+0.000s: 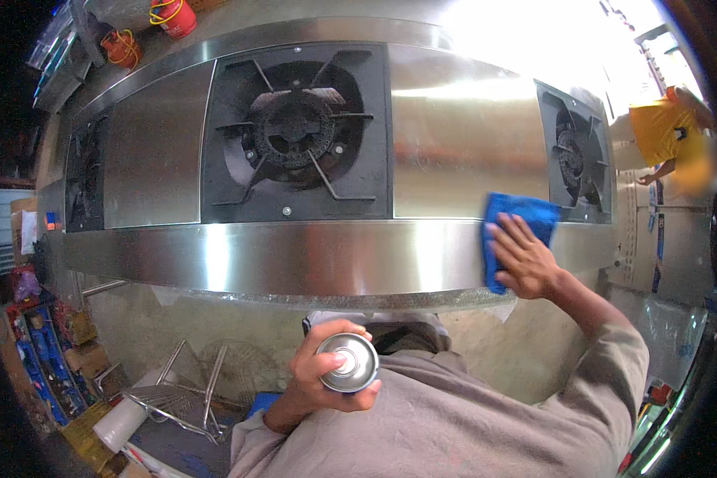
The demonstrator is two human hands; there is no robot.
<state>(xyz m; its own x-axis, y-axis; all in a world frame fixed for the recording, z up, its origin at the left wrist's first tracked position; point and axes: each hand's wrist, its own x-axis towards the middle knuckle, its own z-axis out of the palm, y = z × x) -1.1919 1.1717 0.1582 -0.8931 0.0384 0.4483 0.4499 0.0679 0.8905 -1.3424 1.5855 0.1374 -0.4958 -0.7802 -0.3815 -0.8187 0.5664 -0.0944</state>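
Observation:
A long stainless steel stove (pixel 327 259) runs across the view, with black burners set into it. My right hand (pixel 524 259) presses a blue cloth (pixel 519 215) flat against the stove's front edge, near the right burner (pixel 575 158). My left hand (pixel 320 378) holds a silver spray can (pixel 349 362) upright, close to my chest, below the stove's front panel. The middle burner (pixel 295 131) sits straight above that can.
A third burner (pixel 84 179) lies at the stove's left end. A person in a yellow shirt (pixel 663 127) works at the far right. Wire racks (pixel 185 390) and a white cup (pixel 119 422) lie on the floor at lower left. Red gas cylinders (pixel 174 16) stand behind the stove.

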